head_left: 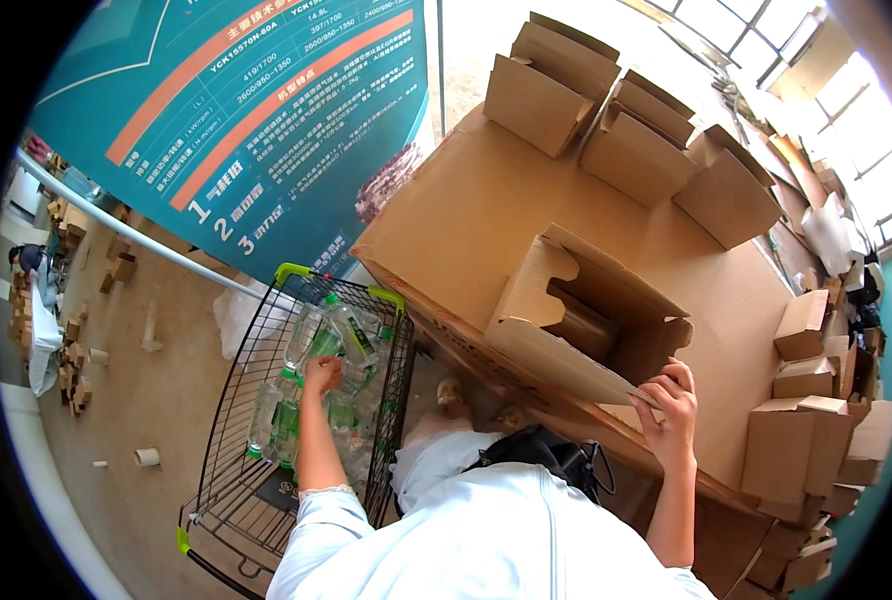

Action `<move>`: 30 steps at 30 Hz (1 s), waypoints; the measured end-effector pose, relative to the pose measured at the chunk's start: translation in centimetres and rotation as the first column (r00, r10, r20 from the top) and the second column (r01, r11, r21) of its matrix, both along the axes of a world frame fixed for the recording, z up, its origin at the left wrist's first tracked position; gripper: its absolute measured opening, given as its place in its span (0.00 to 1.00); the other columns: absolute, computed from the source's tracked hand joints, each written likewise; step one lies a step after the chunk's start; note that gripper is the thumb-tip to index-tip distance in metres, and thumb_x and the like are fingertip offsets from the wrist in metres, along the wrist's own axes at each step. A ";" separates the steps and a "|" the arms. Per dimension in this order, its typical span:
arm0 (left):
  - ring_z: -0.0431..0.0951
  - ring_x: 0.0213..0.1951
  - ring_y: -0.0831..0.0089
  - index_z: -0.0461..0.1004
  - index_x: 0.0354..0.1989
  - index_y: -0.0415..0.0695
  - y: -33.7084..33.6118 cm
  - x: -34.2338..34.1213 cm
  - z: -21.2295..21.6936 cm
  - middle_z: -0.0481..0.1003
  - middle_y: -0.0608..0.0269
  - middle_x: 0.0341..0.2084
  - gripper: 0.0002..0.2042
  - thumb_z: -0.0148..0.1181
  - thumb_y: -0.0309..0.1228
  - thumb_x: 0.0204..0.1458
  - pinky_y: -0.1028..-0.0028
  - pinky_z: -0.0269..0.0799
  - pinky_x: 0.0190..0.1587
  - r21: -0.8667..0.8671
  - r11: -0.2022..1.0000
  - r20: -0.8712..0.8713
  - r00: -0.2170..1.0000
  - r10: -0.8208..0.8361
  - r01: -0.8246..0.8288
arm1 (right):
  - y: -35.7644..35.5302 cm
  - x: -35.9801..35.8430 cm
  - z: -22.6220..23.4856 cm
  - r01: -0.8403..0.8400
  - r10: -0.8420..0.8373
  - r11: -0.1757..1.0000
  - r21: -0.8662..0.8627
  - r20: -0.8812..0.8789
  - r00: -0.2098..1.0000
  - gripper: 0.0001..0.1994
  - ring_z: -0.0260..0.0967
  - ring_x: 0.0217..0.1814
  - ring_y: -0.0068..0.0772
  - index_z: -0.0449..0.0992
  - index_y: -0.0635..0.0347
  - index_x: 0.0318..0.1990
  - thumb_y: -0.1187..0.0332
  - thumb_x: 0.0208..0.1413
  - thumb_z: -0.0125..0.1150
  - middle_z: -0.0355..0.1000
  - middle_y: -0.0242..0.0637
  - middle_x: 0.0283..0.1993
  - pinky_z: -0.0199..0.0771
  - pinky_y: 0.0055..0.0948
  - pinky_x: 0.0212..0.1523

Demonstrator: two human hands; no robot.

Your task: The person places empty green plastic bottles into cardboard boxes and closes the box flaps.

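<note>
My left hand (323, 374) reaches into a black wire shopping cart (228, 420) with bright green corners. Its fingers are curled round a clear plastic bottle among several others with green caps and labels; the hand partly hides the grip. One bottle (354, 335) lies tilted on top, just beyond the hand. On the right, my right hand (669, 398) pinches the near edge of an open cardboard box (566, 352), thumb below and fingers above. The box stands with its flaps up on a large cardboard surface (466, 215); its inside is partly shadowed.
Three more open cardboard boxes (638, 150) stand along the far edge of the large surface. Several boxes (796, 450) are stacked at the right. A teal printed banner (266, 120) rises behind the cart. A black bag (541, 455) hangs at my waist.
</note>
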State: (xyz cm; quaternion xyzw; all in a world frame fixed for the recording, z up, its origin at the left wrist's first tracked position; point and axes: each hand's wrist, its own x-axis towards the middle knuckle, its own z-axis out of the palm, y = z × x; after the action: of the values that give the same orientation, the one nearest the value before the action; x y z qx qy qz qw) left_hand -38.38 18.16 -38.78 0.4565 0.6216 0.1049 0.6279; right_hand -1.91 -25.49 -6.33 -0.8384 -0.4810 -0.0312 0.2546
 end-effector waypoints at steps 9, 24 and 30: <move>0.79 0.34 0.47 0.74 0.50 0.31 4.2 0.6 -21.0 0.79 0.45 0.32 0.34 0.72 0.45 0.39 0.58 0.73 0.37 0.318 0.944 -0.341 0.940 0.021 0.094 | 0.5 -0.7 1.4 0.155 -0.155 0.968 -0.197 0.018 0.988 0.07 0.67 0.50 0.43 0.77 0.59 0.30 0.72 0.42 0.68 0.75 0.34 0.32 0.65 0.44 0.60; 0.76 0.39 0.61 0.75 0.45 0.36 5.2 7.8 -15.1 0.76 0.59 0.39 0.21 0.69 0.36 0.44 0.59 0.74 0.40 -0.319 0.914 0.085 0.953 0.292 -0.251 | 0.3 -2.5 1.3 0.270 -0.265 0.943 -0.196 0.054 0.963 0.10 0.67 0.51 0.40 0.77 0.57 0.31 0.70 0.39 0.70 0.72 0.33 0.34 0.72 0.38 0.51; 0.75 0.38 0.65 0.76 0.42 0.45 4.9 5.7 -5.7 0.75 0.63 0.38 0.17 0.63 0.41 0.49 0.64 0.74 0.41 -0.225 0.939 0.381 0.864 0.331 -0.260 | 0.4 -2.4 1.0 0.274 -0.267 0.950 -0.153 0.063 0.962 0.08 0.66 0.51 0.38 0.77 0.57 0.30 0.68 0.42 0.69 0.72 0.32 0.34 0.70 0.37 0.55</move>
State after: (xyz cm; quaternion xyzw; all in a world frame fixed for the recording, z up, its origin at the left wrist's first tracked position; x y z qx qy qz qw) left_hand -32.65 23.08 -44.46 0.2692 0.5440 0.2421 0.7569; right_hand -4.29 -25.14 -5.29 -0.9132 -0.3678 -0.0445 0.1696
